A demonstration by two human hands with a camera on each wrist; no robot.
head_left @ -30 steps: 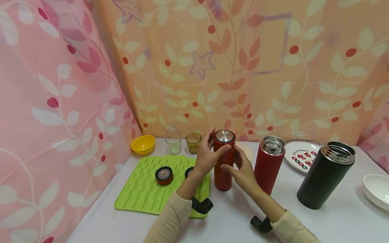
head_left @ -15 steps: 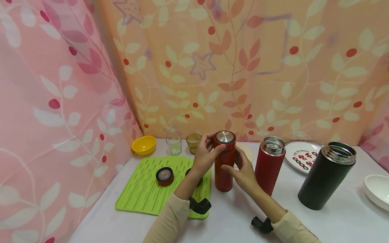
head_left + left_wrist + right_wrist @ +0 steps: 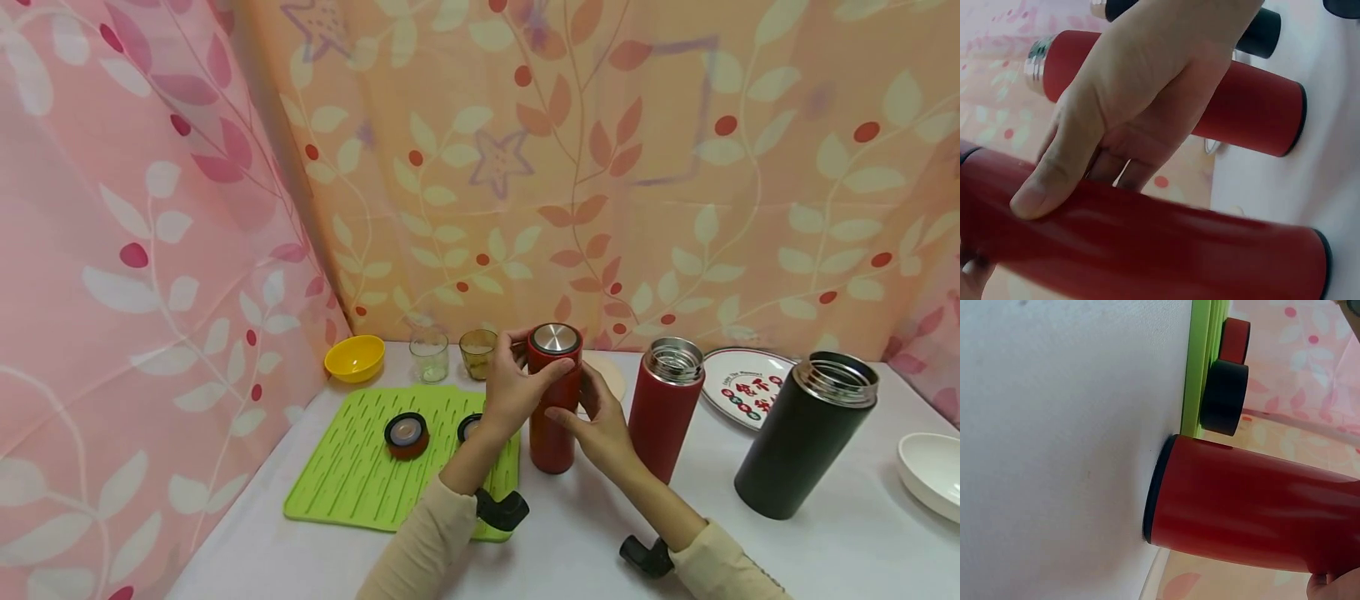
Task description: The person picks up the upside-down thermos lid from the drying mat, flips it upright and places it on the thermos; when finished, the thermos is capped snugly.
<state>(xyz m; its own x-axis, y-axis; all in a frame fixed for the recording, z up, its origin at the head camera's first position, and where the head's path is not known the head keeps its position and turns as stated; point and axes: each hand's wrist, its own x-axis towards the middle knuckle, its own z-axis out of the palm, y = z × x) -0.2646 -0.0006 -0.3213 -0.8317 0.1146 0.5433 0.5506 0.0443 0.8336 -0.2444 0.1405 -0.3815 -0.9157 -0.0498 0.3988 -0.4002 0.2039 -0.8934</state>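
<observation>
A red thermos flask (image 3: 552,433) with a shiny steel-topped lid (image 3: 557,338) stands upright on the white table, its black-edged base down on the cloth in the right wrist view. My left hand (image 3: 512,392) grips it around the lid, thumb across the front and fingers behind. Lower down, my right hand (image 3: 606,425) holds the body from the right side. In the left wrist view the thumb of the right hand (image 3: 1141,81) lies along the flask. Close by on the right is a second red flask (image 3: 666,421), lidless, with a bare steel mouth.
A lidless black flask (image 3: 797,450) stands farther right, near a white bowl (image 3: 930,475) and a printed plate (image 3: 738,375). Left lies a green mat (image 3: 345,475) bearing a red lid (image 3: 407,437) and a black lid (image 3: 1225,397). Two glasses (image 3: 430,358) and a yellow bowl (image 3: 355,358) stand behind.
My left hand turns at the lid: its wrist and thumb swing left, then back right across the front. The right hand and the flask stay in place.
</observation>
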